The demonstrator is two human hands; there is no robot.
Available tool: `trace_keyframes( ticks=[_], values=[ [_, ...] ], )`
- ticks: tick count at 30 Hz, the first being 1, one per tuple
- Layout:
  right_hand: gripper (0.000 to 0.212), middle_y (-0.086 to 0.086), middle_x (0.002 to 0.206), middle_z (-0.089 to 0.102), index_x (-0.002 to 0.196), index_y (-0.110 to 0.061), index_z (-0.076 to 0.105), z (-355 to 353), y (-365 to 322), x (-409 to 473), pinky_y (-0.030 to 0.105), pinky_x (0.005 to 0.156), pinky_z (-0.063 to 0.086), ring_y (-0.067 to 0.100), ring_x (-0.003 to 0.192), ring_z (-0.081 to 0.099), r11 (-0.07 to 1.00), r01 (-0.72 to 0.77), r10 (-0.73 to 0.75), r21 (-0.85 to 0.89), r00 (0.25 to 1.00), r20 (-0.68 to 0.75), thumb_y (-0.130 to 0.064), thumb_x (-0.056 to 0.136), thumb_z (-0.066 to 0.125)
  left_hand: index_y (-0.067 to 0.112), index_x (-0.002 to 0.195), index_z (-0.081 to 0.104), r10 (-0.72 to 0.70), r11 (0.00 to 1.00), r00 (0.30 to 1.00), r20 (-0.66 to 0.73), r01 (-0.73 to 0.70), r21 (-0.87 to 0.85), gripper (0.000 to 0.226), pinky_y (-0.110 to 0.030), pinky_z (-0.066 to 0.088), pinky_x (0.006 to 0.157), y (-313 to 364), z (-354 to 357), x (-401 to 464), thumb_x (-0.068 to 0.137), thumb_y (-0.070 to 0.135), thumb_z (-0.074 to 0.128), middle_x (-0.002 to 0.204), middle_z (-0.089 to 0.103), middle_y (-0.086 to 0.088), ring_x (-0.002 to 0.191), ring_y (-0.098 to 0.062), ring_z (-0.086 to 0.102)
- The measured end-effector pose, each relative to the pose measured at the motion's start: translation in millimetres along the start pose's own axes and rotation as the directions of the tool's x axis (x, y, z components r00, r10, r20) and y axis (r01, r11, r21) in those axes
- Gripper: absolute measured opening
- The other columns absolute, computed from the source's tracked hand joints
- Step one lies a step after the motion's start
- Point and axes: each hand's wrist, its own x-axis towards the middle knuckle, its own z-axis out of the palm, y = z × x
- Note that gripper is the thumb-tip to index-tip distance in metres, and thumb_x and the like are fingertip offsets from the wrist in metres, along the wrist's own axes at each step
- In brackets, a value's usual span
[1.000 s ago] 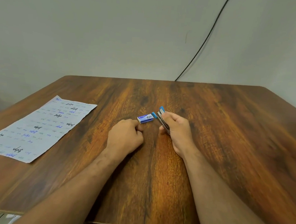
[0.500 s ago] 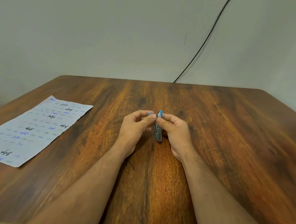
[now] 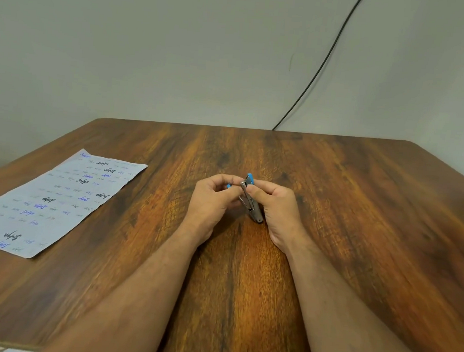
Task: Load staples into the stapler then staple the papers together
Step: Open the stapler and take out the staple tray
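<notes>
Working a small metal stapler with bright blue trim [image 3: 249, 201] between both hands, above the middle of the dark, wood-grained desk [image 3: 360, 212]. Gripping its body in the right hand [image 3: 276, 209], fingers curled round it, thumb near the blue tip, hinge end pointing down toward the desk. Pinching at the stapler's upper end with the left hand [image 3: 211, 199], thumb and forefinger closed on a small blue part; whether that is the staple box or a piece of the stapler, too small to tell. Probably opening the magazine for loading. Doing it well likely meaning: keeping the right-hand grip steady and low on the body, pulling the top arm fully clear of the channel, keeping fingertips away from the spring and the front slot, tilting the channel upward for a clean drop of the strip. Reaching forward with both bare forearms, converging, wrists hovering near the desk and slightly bent inward. Lying flat well apart at the left: pale sheet of paper with scribbled blue and black writing [image 3: 58, 202], not yet being touched.
</notes>
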Motion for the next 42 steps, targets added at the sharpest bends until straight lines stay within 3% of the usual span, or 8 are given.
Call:
trace_keyframes(
  ticks=[8, 12, 17, 23, 26, 31, 37, 42],
  values=[
    [0.019, 0.007, 0.106, 0.079, 0.111, -0.015, 0.078, 2, 2, 2, 0.053, 0.097, 0.057, 0.029, 0.105, 0.074, 1.0, 0.002, -0.002, -0.006, 0.999, -0.032, -0.015, 0.097, 0.064, 0.012, 0.098, 0.076, 0.024, 0.995, 0.999, -0.047, -0.019, 0.094, 0.021, -0.029, 0.063, 0.075, -2, 2, 2, 0.091, -0.003, 0.063, 0.094, 0.077, -0.005, 0.083, -0.015, 0.075],
    [0.019, 0.003, 0.089, 0.08, 0.095, -0.021, 0.077, 0, -1, 4, 0.043, 0.085, 0.059, 0.017, 0.083, 0.073, 0.995, 0.011, 0.003, 0.097, 0.99, -0.139, -0.012, 0.099, 0.061, 0.013, 0.09, 0.077, 0.048, 0.982, 0.992, -0.118, -0.026, 0.185, 0.042, -0.023, 0.06, 0.071, -4, 5, 1, 0.082, -0.017, 0.049, 0.087, 0.074, -0.007, 0.08, -0.013, 0.07],
    [0.018, 0.006, 0.09, 0.079, 0.09, -0.017, 0.079, -2, -2, 5, 0.031, 0.074, 0.057, 0.014, 0.079, 0.073, 0.984, 0.022, 0.002, 0.176, 0.991, -0.134, -0.005, 0.094, 0.065, 0.025, 0.097, 0.08, 0.323, 0.816, 0.934, -0.152, -0.194, 0.545, 0.039, -0.029, 0.058, 0.087, -6, 10, -3, 0.081, 0.002, 0.052, 0.089, 0.078, 0.008, 0.087, -0.003, 0.071],
    [0.021, 0.012, 0.092, 0.077, 0.11, -0.001, 0.073, -2, 0, 5, 0.039, 0.078, 0.058, 0.025, 0.085, 0.072, 0.975, 0.023, -0.009, 0.222, 0.998, -0.064, 0.004, 0.092, 0.063, 0.017, 0.133, 0.066, 0.533, 0.612, 0.843, 0.077, -0.447, 0.652, 0.035, -0.026, 0.051, 0.101, -7, 16, -6, 0.098, 0.017, 0.058, 0.123, 0.072, 0.003, 0.113, -0.007, 0.066],
    [0.022, 0.014, 0.098, 0.076, 0.108, -0.007, 0.075, -2, 1, 4, 0.041, 0.073, 0.061, 0.029, 0.091, 0.074, 0.979, 0.016, -0.01, 0.203, 0.999, -0.033, 0.004, 0.093, 0.063, 0.017, 0.136, 0.063, 0.556, 0.622, 0.826, 0.092, -0.488, 0.612, 0.036, -0.019, 0.048, 0.1, -9, 16, -1, 0.1, 0.021, 0.058, 0.124, 0.071, 0.003, 0.113, -0.004, 0.064],
    [0.026, 0.017, 0.105, 0.077, 0.103, -0.014, 0.078, -2, 5, 6, 0.054, 0.095, 0.056, 0.039, 0.107, 0.071, 0.989, 0.035, -0.032, 0.145, 0.999, -0.024, 0.004, 0.089, 0.066, 0.022, 0.115, 0.076, 0.569, 0.649, 0.82, 0.066, -0.498, 0.575, 0.022, -0.016, 0.05, 0.09, -11, 12, 7, 0.095, 0.025, 0.067, 0.108, 0.076, 0.009, 0.1, 0.0, 0.067],
    [0.025, 0.015, 0.102, 0.078, 0.102, -0.015, 0.077, 0, 7, 10, 0.051, 0.094, 0.057, 0.039, 0.107, 0.071, 0.993, 0.045, -0.041, 0.11, 0.999, -0.034, 0.003, 0.091, 0.064, 0.023, 0.105, 0.078, 0.557, 0.659, 0.829, 0.048, -0.476, 0.582, 0.016, -0.009, 0.048, 0.084, -8, 12, 11, 0.091, 0.026, 0.071, 0.097, 0.075, 0.015, 0.093, 0.002, 0.068],
    [0.023, 0.012, 0.104, 0.078, 0.107, -0.014, 0.077, 0, 11, 15, 0.059, 0.097, 0.055, 0.033, 0.106, 0.073, 0.996, 0.051, -0.049, 0.071, 0.998, -0.034, 0.0, 0.094, 0.064, 0.023, 0.097, 0.076, 0.532, 0.705, 0.846, 0.019, -0.455, 0.544, 0.009, -0.009, 0.052, 0.076, -9, 12, 14, 0.089, 0.022, 0.072, 0.082, 0.07, 0.02, 0.078, 0.008, 0.067]
  ],
)
